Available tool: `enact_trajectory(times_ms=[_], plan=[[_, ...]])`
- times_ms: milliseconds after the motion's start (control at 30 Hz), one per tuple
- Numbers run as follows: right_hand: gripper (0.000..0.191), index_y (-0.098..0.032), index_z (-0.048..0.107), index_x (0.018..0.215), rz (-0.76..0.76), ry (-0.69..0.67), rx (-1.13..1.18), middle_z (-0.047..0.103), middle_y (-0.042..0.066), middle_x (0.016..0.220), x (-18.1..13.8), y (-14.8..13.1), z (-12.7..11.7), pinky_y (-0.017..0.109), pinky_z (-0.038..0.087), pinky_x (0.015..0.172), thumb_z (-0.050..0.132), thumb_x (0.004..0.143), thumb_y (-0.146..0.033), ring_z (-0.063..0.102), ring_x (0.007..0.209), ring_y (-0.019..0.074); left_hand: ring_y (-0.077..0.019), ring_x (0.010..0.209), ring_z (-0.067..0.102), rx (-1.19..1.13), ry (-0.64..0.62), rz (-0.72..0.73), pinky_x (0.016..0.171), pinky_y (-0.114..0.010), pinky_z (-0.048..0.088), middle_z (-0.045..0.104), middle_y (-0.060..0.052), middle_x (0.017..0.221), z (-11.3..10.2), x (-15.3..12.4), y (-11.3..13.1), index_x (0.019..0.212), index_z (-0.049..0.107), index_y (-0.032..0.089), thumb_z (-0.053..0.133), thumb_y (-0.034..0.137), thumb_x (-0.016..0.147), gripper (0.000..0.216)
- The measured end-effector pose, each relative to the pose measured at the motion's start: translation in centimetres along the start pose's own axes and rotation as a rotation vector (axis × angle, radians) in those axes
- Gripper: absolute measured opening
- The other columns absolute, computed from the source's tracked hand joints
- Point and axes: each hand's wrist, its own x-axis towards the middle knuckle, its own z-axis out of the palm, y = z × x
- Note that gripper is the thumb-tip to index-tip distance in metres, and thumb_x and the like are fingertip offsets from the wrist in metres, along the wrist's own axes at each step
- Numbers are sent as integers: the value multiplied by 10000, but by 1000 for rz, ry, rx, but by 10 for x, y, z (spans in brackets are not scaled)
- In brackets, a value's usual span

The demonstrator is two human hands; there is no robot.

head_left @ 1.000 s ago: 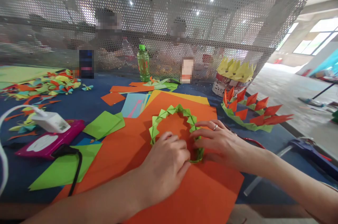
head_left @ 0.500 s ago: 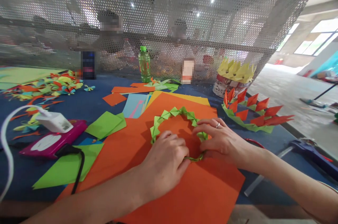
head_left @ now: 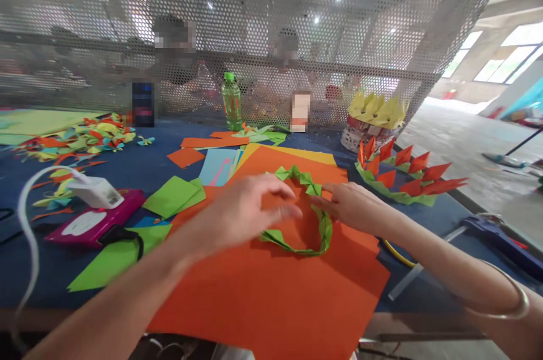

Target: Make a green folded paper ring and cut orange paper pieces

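A green folded-paper ring lies on a large orange sheet in the middle of the blue table. My right hand rests at the ring's right side, its fingers pressed together on the paper there. My left hand hovers over the ring's left half, a little blurred, with fingers spread and nothing in them. It hides that part of the ring.
Green paper squares, a white charger on a pink case and coloured scraps lie left. A green bottle stands behind. An orange-and-green crown, a yellow crown and a blue glue gun lie right. People sit behind a mesh screen.
My left hand has lifted off the ring's near edge and swung up and left. My right hand has slid to the ring's right side. The ring's near edge now shows.
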Motion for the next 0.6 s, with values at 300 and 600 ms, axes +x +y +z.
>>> enact_trajectory(times_ms=[300,600], plan=[[323,-159,675,1068,26,-19,-59,745,111,915,19,-2,5,326,471,685,555,937,-429,715,866,267,-359,1150,631,409,37,-316,919,-430,502,581,-233,1348,-7,12,-47,1379,392,100,585,693,841,823],[285,-167,643,1134,-6,-4,-12,702,44,1016,17,1,13,381,554,823,598,981,-404,679,893,183,-311,1174,657,437,-58,-371,884,-327,511,698,-130,1252,8,18,-37,1238,585,181,671,273,824,433]])
